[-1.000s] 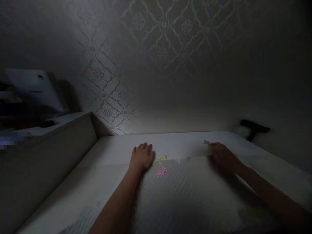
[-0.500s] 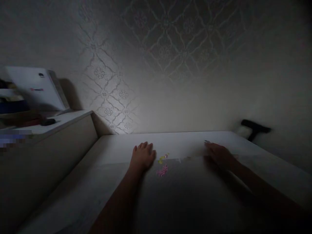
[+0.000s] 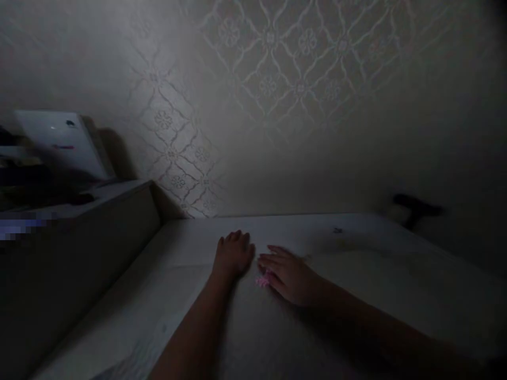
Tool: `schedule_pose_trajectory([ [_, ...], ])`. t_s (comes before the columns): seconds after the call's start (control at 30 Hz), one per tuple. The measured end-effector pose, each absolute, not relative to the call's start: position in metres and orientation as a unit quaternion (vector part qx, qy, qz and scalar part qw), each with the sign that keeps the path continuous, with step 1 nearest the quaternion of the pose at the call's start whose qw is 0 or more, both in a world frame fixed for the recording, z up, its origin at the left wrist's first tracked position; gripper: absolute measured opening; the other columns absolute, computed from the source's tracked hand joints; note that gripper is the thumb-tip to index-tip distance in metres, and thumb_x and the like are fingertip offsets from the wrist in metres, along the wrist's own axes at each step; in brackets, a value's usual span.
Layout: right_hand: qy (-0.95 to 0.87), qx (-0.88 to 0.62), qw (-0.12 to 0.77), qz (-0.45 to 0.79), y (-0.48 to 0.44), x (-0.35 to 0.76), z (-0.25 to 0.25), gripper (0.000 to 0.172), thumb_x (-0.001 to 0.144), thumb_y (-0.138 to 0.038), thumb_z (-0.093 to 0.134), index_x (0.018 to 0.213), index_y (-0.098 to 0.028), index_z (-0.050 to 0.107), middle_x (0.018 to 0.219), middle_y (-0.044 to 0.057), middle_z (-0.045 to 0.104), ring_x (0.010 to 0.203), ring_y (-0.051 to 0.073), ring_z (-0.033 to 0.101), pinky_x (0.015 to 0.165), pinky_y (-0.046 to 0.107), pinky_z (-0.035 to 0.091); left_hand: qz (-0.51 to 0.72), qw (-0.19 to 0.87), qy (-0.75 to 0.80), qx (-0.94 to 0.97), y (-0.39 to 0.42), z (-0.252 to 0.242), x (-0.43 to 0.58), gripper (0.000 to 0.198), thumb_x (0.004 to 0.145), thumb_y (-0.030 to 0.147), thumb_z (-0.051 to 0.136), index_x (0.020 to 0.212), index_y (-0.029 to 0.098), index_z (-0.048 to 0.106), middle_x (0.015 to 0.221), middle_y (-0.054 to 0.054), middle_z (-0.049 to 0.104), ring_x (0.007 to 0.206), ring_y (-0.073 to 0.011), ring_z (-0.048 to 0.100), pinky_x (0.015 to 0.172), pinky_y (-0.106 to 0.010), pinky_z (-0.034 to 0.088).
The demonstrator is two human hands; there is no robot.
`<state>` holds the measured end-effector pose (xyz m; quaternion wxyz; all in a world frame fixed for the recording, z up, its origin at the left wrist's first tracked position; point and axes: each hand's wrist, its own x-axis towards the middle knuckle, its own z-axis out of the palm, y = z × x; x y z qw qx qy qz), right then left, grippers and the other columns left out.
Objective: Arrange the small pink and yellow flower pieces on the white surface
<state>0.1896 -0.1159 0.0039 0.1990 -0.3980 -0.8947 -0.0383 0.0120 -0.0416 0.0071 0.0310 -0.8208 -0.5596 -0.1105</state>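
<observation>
From the head camera, in dim light, I see my left hand (image 3: 233, 255) lying flat on the pale worktop (image 3: 376, 285), fingers together and holding nothing. My right hand (image 3: 289, 274) rests just beside it, fingers stretched out loosely over a small pink piece (image 3: 261, 282), touching or nearly touching it; I cannot tell whether it grips it. A tiny dark item (image 3: 337, 230) lies well apart, toward the patterned wall (image 3: 277, 95).
</observation>
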Motion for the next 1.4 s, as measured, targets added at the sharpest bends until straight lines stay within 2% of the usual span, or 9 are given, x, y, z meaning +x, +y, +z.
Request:
schedule_pose_trajectory([
  [0.27, -0.895, -0.4, 0.197, -0.003, -0.106, 0.191, 0.011, 0.032, 0.095, -0.022, 0.042, 0.112, -0.013, 0.068, 0.117, 0.013, 0.069, 0.115, 0.022, 0.058, 0.113, 0.043, 0.032, -0.105, 0.03, -0.562, -0.82, -0.042, 0.008, 0.013, 0.044, 0.097, 0.038, 0.034, 0.134, 0.02, 0.049, 0.144, -0.013, 0.047, 0.132, -0.0284, 0.043, 0.107, -0.05, 0.033],
  [0.43, -0.888, -0.414, 0.199, 0.001, -0.097, 0.201, 0.012, 0.028, 0.094, -0.019, 0.043, 0.102, -0.017, 0.07, 0.114, 0.011, 0.07, 0.112, 0.021, 0.06, 0.111, 0.044, 0.034, -0.103, 0.032, -0.563, -0.819, -0.043, 0.009, 0.013, 0.044, 0.097, 0.039, 0.032, 0.133, 0.02, 0.05, 0.143, -0.013, 0.048, 0.131, -0.0282, 0.044, 0.106, -0.05, 0.034],
  [0.67, -0.895, -0.401, 0.191, -0.046, -0.099, 0.219, 0.011, 0.028, 0.092, -0.015, 0.043, 0.101, -0.015, 0.07, 0.108, 0.012, 0.072, 0.105, 0.021, 0.063, 0.111, 0.047, 0.033, -0.112, 0.028, -0.563, -0.819, -0.042, 0.007, 0.013, 0.044, 0.096, 0.039, 0.032, 0.132, 0.021, 0.051, 0.142, -0.013, 0.049, 0.13, -0.0286, 0.045, 0.106, -0.05, 0.034],
  [0.87, -0.9, -0.375, 0.192, -0.116, -0.131, 0.231, 0.005, 0.028, 0.093, -0.017, 0.042, 0.103, -0.016, 0.068, 0.111, 0.01, 0.07, 0.119, 0.023, 0.055, 0.108, 0.045, 0.041, -0.108, 0.021, -0.562, -0.82, -0.041, 0.007, 0.012, 0.044, 0.096, 0.039, 0.032, 0.132, 0.021, 0.051, 0.143, -0.013, 0.049, 0.131, -0.0284, 0.044, 0.107, -0.05, 0.034],
  [1.03, -0.917, -0.338, 0.118, -0.177, -0.158, 0.251, 0.005, 0.028, 0.087, -0.007, 0.045, 0.09, -0.018, 0.071, 0.103, 0.008, 0.072, 0.105, 0.02, 0.063, 0.113, 0.045, 0.035, -0.11, 0.008, -0.565, -0.818, -0.041, 0.007, 0.012, 0.046, 0.096, 0.041, 0.032, 0.134, 0.021, 0.05, 0.145, -0.013, 0.046, 0.133, -0.0292, 0.042, 0.108, -0.052, 0.031],
  [1.17, -0.891, -0.385, 0.117, -0.211, -0.163, 0.291, 0.001, 0.036, 0.087, -0.004, 0.039, 0.099, -0.015, 0.072, 0.108, 0.01, 0.072, 0.105, 0.02, 0.064, 0.108, 0.044, 0.042, -0.104, 0.008, -0.569, -0.816, -0.041, 0.009, 0.012, 0.046, 0.096, 0.04, 0.034, 0.135, 0.022, 0.049, 0.145, -0.013, 0.046, 0.133, -0.0284, 0.041, 0.109, -0.051, 0.031],
  [1.3, -0.841, -0.487, 0.101, -0.213, -0.151, 0.341, -0.015, 0.042, 0.091, -0.011, 0.034, 0.113, -0.012, 0.069, 0.116, 0.015, 0.069, 0.11, 0.026, 0.063, 0.095, 0.044, 0.052, -0.101, 0.011, -0.568, -0.817, -0.042, 0.01, 0.011, 0.046, 0.096, 0.04, 0.033, 0.135, 0.021, 0.049, 0.146, -0.013, 0.045, 0.134, -0.0283, 0.041, 0.109, -0.051, 0.031],
  [1.4, -0.815, -0.536, 0.095, -0.2, -0.137, 0.366, -0.028, 0.044, 0.093, -0.017, 0.031, 0.119, -0.012, 0.066, 0.122, 0.016, 0.066, 0.117, 0.028, 0.059, 0.098, 0.047, 0.05, -0.102, 0.015, -0.566, -0.818, -0.041, 0.009, 0.011, 0.046, 0.096, 0.04, 0.032, 0.136, 0.022, 0.048, 0.146, -0.013, 0.045, 0.134, -0.028, 0.041, 0.108, -0.05, 0.032],
])
